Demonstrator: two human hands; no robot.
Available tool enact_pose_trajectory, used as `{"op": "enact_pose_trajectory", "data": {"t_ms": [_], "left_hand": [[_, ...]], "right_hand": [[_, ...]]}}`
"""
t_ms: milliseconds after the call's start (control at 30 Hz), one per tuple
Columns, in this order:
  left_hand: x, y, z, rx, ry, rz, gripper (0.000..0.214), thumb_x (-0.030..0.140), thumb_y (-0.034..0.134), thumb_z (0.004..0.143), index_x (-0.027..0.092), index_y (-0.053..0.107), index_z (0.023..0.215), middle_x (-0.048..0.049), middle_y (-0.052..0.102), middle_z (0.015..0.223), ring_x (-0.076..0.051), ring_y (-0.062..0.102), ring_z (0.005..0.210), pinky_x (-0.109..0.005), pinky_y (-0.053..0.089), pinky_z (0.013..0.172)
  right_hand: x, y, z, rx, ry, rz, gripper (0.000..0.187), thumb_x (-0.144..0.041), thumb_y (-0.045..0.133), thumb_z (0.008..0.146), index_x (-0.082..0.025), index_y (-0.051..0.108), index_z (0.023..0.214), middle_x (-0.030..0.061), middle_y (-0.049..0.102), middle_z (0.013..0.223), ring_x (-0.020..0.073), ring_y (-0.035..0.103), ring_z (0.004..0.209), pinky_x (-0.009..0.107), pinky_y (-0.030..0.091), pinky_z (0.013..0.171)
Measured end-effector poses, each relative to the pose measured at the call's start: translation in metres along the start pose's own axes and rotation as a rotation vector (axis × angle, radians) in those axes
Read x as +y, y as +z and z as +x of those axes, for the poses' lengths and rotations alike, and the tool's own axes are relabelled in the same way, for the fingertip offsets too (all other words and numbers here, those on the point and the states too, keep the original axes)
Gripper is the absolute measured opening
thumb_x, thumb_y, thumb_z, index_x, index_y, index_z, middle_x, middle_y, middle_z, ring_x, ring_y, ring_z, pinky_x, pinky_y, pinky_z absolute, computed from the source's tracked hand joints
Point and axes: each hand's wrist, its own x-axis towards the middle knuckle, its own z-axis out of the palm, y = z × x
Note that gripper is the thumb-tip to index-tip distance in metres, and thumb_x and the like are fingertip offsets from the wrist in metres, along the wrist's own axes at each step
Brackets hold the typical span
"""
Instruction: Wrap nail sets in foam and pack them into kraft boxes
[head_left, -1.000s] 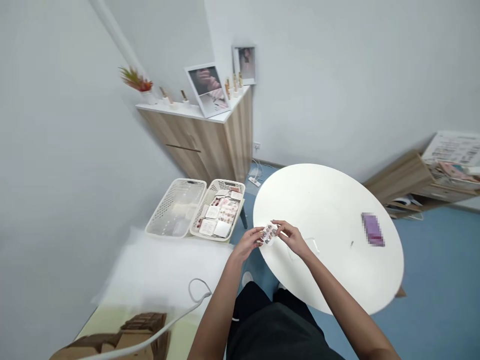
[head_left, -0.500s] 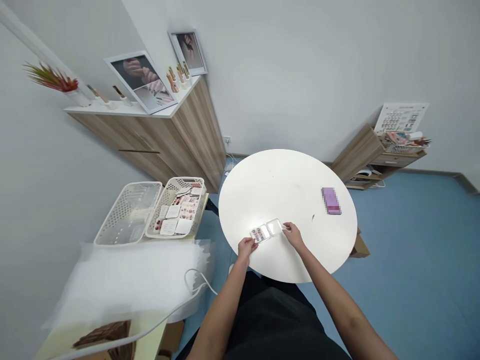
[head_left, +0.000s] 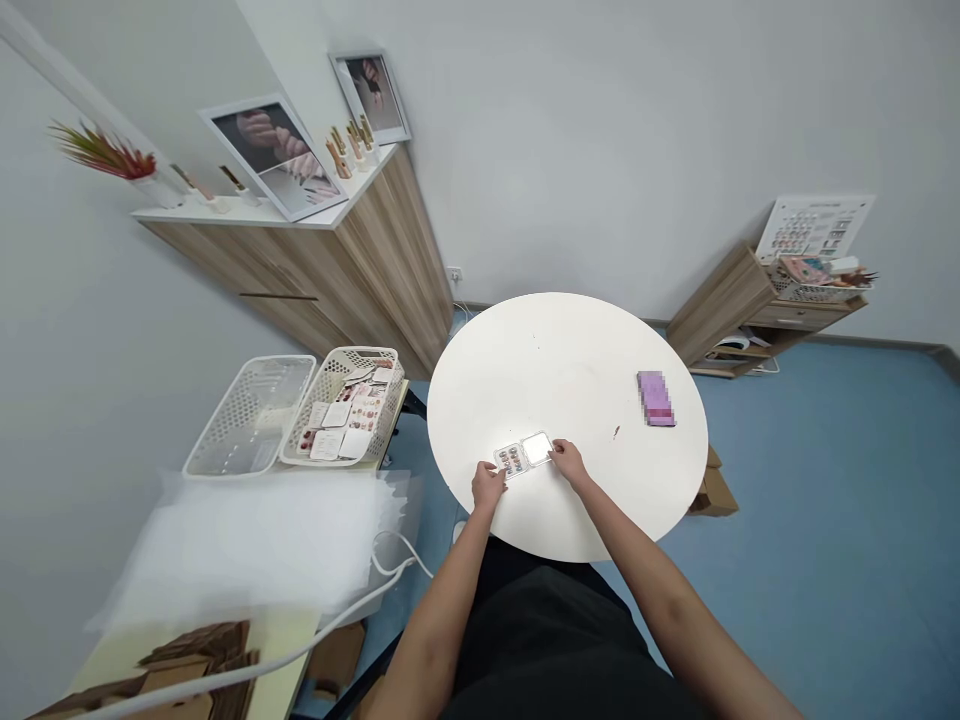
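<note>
Blue floor [head_left: 817, 520] shows beside a round white surface [head_left: 540, 370], where an open clear case [head_left: 523, 455] lies near its front edge. Left hand [head_left: 488, 487] keeps a narrow grip on the patterned half; right hand [head_left: 568, 461] pinches the other half's outer edge.

Bright, even, cool light fills the room, its source out of frame. The case [head_left: 523, 456] glares white just beside the right hand [head_left: 568, 460]. Around the left hand [head_left: 489, 484] the table [head_left: 562, 360] looks nearly washed out, shadows faint. Left of that hand, the sheets [head_left: 255, 540] smear; beyond it, wide-angle stretch slants the cabinet [head_left: 394, 250]. Right of the right hand, a purple item [head_left: 656, 398] is pixelated.
</note>
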Motion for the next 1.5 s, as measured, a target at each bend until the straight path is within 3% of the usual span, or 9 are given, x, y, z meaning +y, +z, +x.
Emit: {"op": "enact_pose_trajectory", "data": {"t_ms": [167, 300, 367, 433, 533, 667, 767, 1067, 1500], "left_hand": [[0.004, 0.007, -0.006, -0.144, 0.009, 0.035, 0.006, 0.017, 0.06, 0.082, 0.018, 0.057, 0.088, -0.0012, 0.068, 0.075, -0.012, 0.067, 0.057, -0.023, 0.053, 0.063], [0.006, 0.016, -0.021, -0.3, 0.075, 0.083, 0.001, 0.018, 0.063, 0.079, 0.016, 0.064, 0.08, -0.0018, 0.069, 0.068, -0.014, 0.067, 0.061, -0.025, 0.054, 0.064], [0.007, 0.016, -0.027, -0.292, 0.122, 0.111, 0.004, 0.018, 0.061, 0.08, 0.017, 0.065, 0.081, -0.0023, 0.069, 0.073, -0.016, 0.068, 0.067, -0.028, 0.055, 0.071], [0.007, 0.013, -0.03, -0.164, 0.235, 0.148, 0.013, 0.018, 0.055, 0.083, 0.02, 0.065, 0.091, -0.0039, 0.069, 0.086, -0.018, 0.068, 0.08, -0.032, 0.054, 0.081], [0.003, 0.008, -0.032, 0.031, 0.534, 0.259, 0.031, 0.018, 0.046, 0.087, 0.022, 0.061, 0.115, -0.0085, 0.065, 0.112, -0.021, 0.063, 0.106, -0.037, 0.048, 0.096], [-0.01, 0.007, -0.031, -0.086, 0.877, 0.535, 0.045, 0.017, 0.038, 0.091, 0.019, 0.052, 0.133, -0.0109, 0.052, 0.141, -0.023, 0.045, 0.134, -0.043, 0.034, 0.113], [-0.022, 0.011, -0.03, -0.17, 1.008, 0.705, 0.05, 0.017, 0.033, 0.093, 0.017, 0.043, 0.142, -0.0095, 0.042, 0.151, -0.022, 0.033, 0.143, -0.046, 0.023, 0.119], [-0.042, 0.015, -0.024, -0.132, 1.092, 0.887, 0.061, 0.014, 0.031, 0.093, 0.017, 0.022, 0.153, -0.0081, 0.029, 0.157, -0.021, 0.025, 0.146, -0.047, 0.016, 0.121], [-0.044, 0.012, -0.018, -0.11, 1.115, 0.922, 0.063, 0.02, 0.034, 0.094, 0.021, 0.016, 0.155, -0.0095, 0.026, 0.159, -0.023, 0.028, 0.145, -0.051, 0.008, 0.12]], "right_hand": [[-0.016, -0.004, 0.0, 0.018, -0.11, -0.056, 0.032, -0.022, 0.045, 0.083, -0.019, 0.069, 0.104, 0.0064, 0.067, 0.101, 0.018, 0.063, 0.09, 0.029, 0.049, 0.082], [-0.032, -0.004, -0.007, -0.058, -0.38, -0.23, 0.035, -0.014, 0.043, 0.087, -0.02, 0.068, 0.111, 0.0058, 0.067, 0.111, 0.0178, 0.06, 0.101, 0.029, 0.046, 0.09], [-0.033, -0.004, -0.014, -0.112, -0.488, -0.355, 0.037, -0.01, 0.044, 0.087, -0.021, 0.067, 0.114, 0.0057, 0.068, 0.112, 0.0194, 0.057, 0.105, 0.03, 0.046, 0.09], [-0.028, -0.002, -0.021, -0.137, -0.564, -0.448, 0.039, -0.008, 0.044, 0.086, -0.021, 0.067, 0.115, 0.0061, 0.068, 0.114, 0.0213, 0.056, 0.107, 0.032, 0.047, 0.089], [-0.012, 0.003, -0.032, -0.129, -0.676, -0.497, 0.043, -0.007, 0.044, 0.086, -0.022, 0.065, 0.12, 0.0062, 0.066, 0.121, 0.0233, 0.054, 0.111, 0.036, 0.049, 0.092], [0.013, 0.012, -0.04, -0.083, -0.771, -0.538, 0.049, -0.006, 0.04, 0.088, -0.022, 0.06, 0.13, 0.0088, 0.062, 0.131, 0.0259, 0.053, 0.121, 0.045, 0.047, 0.1], [0.027, 0.019, -0.046, -0.051, -0.801, -0.565, 0.051, -0.008, 0.038, 0.09, -0.019, 0.054, 0.136, 0.0109, 0.055, 0.14, 0.0273, 0.049, 0.129, 0.05, 0.043, 0.105], [0.04, 0.022, -0.053, -0.034, -0.851, -0.676, 0.055, -0.006, 0.034, 0.091, -0.014, 0.041, 0.145, 0.011, 0.041, 0.152, 0.0266, 0.032, 0.143, 0.05, 0.032, 0.113], [0.025, 0.02, -0.046, -0.068, -0.81, -0.657, 0.06, -0.018, 0.05, 0.09, -0.018, 0.036, 0.148, 0.0127, 0.042, 0.151, 0.0276, 0.034, 0.141, 0.052, 0.027, 0.117]]}}
